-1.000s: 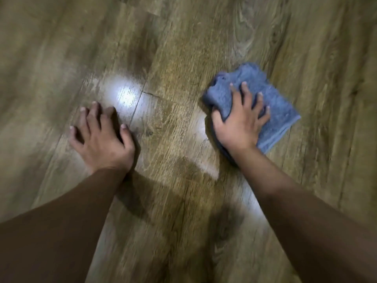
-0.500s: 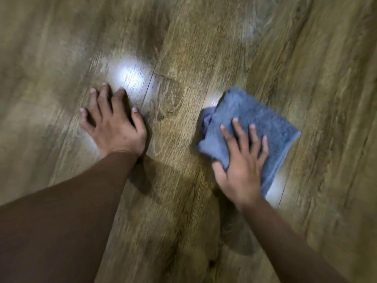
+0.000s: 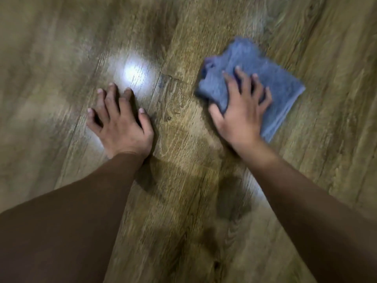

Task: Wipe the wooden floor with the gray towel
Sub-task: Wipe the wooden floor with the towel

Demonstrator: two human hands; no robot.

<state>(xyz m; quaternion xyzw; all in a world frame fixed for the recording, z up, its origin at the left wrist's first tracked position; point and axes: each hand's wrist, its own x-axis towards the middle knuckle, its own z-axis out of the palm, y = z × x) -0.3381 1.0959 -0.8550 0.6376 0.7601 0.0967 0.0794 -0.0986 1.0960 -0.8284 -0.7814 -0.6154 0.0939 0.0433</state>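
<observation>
Right hand (image 3: 242, 113): fingers spread and nearly straight, palm pressed flat on the gray towel (image 3: 271, 78), thumb at its near edge; pressing, not clutching. Left hand (image 3: 122, 123): splayed flat on the wooden floor (image 3: 204, 201) well left of the towel, holding nothing, apparently bracing.

Gray towel: folded, partly bunched at its left end, lying on the floor. Judged soft, light, limp; likely to slide easily on the glossy boards. Best controlled by a flat palm at centre.

Change from half a second before: towel and right hand lay farther from the body; blur made the edges uncertain.
</observation>
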